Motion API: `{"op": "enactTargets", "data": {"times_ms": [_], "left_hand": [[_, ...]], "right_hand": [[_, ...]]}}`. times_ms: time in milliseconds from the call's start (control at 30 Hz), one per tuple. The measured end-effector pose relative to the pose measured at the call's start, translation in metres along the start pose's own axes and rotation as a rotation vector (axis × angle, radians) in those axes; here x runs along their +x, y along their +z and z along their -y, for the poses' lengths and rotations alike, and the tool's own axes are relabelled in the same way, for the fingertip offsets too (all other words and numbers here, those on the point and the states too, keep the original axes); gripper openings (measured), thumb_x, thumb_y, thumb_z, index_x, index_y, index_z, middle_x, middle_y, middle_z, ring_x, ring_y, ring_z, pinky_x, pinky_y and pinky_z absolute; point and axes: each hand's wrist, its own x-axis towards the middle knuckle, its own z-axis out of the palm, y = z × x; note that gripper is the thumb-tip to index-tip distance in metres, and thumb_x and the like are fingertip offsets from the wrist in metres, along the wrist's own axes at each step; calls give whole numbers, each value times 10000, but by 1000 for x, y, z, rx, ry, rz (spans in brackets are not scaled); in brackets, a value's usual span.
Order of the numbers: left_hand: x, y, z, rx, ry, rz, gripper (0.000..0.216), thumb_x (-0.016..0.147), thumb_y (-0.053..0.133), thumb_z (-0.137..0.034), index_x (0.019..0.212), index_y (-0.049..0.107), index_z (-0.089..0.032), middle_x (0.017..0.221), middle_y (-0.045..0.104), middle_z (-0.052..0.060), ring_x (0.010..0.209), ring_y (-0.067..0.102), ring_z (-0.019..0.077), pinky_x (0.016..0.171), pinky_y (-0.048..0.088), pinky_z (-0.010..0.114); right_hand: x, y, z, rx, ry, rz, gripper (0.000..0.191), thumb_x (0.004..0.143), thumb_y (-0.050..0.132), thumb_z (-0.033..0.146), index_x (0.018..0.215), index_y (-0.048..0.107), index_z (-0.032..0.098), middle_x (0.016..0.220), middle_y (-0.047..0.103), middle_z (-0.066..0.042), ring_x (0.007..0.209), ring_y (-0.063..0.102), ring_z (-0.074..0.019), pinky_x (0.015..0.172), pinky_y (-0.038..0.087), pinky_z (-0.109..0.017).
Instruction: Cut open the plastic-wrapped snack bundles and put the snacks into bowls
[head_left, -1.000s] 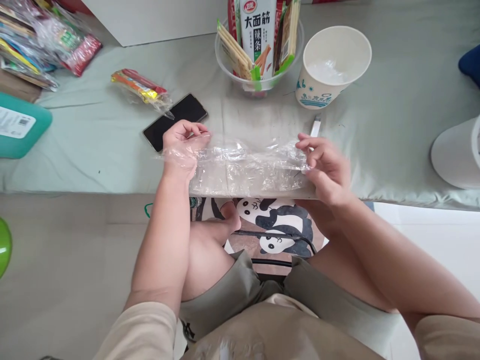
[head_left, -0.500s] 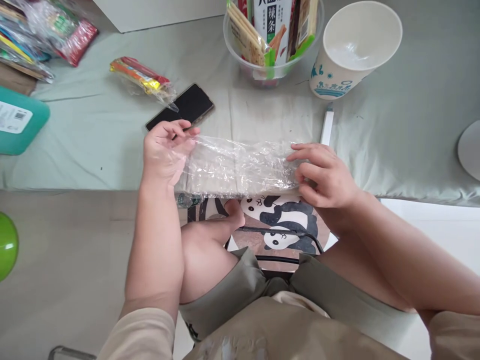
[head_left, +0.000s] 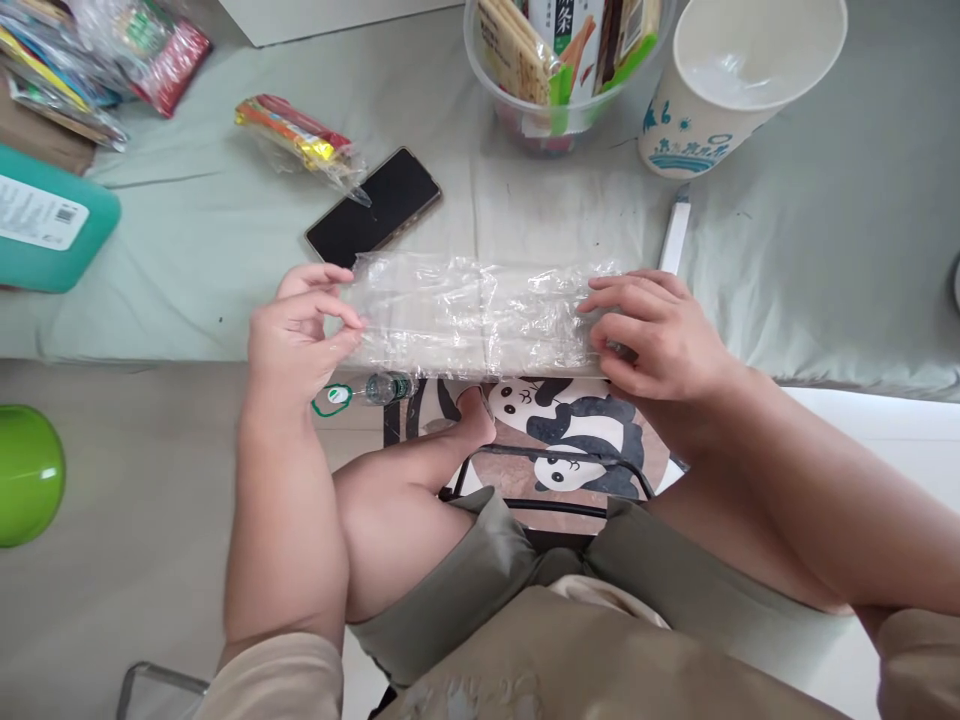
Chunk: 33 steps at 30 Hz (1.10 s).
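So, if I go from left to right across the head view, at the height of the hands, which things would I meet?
Teal container → left hand → clear plastic → right hand.

Blk phone (head_left: 401, 190), ppr cup (head_left: 694, 125) (upright).

The left grip (head_left: 296, 325) sits near 9 o'clock, its thumb and index fingertips pinched together towards 3 o'clock, another finger reaching out above them. The left forearm (head_left: 289, 500) rises almost straight to 12 o'clock. Near 3 o'clock, the right grip (head_left: 656, 330) is back-of-hand up, fingers curled and slightly parted, pointing to 9 o'clock; the right forearm (head_left: 810, 475) slants towards 10 o'clock.
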Motion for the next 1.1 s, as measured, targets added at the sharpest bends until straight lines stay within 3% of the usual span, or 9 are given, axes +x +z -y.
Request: {"op": "enactTargets", "data": {"times_ms": [100,233,433,567,633,700,800,900,1100], "left_hand": [[-9,-10,3,207,-100,225,122,705,784,-371,687,756,-254,1178,670,56,1131,671,268,1033,531,499],[-19,-19,-10,287,-228,461,165,729,700,-398,658,774,-269,1013,597,40,831,625,175,695,539,365],[-29,-33,-36,283,-171,387,176,723,647,-278,837,780,-269,779,461,-18,559,427,89,499,383,290],[-46,-7,-74,192,94,11,295,729,619,-120,972,673,-278,653,392,-62,518,373,93,442,281,252],[-54,21,-92,293,261,84,231,782,675,-142,983,666,-254,821,608,-21,713,594,141,632,530,298],[-58,51,-101,519,343,282,371,800,782,-243,1157,684,-216,1200,705,115,1104,694,299,920,614,472],[-57,81,-100,683,301,455,436,860,701,-159,1294,683,-194,1414,676,182,1296,655,386,1029,583,563],[-54,89,-94,609,239,397,327,879,537,-39,1074,757,-182,1307,767,137,1258,713,333,1019,595,486],[-39,76,-100,274,-92,231,172,860,576,-165,831,737,-219,796,799,23,739,751,196,673,566,316]], "right_hand": [[0,-1,-1,10,-4,49,86,863,583,173,835,630,239,1183,792,-47,1234,733,-299,1034,509,-464],[-2,-2,-2,-8,-21,73,92,881,570,184,822,620,234,1190,787,-58,1253,727,-299,1047,495,-462],[-1,-5,0,6,-4,133,101,906,549,247,824,607,234,1226,776,-59,1300,695,-300,1071,473,-467],[1,-5,4,-1,51,162,248,947,570,484,858,551,253,1230,776,-73,1313,678,-323,1093,462,-519],[1,-2,6,-9,82,185,308,897,650,561,917,546,272,1252,767,-77,1331,657,-340,1125,443,-547],[0,0,6,-19,88,189,327,848,721,536,966,543,288,1269,754,-72,1342,641,-351,1144,431,-565],[-2,4,7,-27,78,149,258,853,720,421,994,541,301,1254,746,-52,1334,645,-344,1138,439,-573],[-3,6,7,4,57,110,160,887,683,351,964,552,300,1226,752,-50,1326,655,-343,1135,437,-586],[2,-2,11,177,72,-95,86,976,573,248,904,612,274,1115,779,-56,1218,723,-316,1063,520,-561]]}}
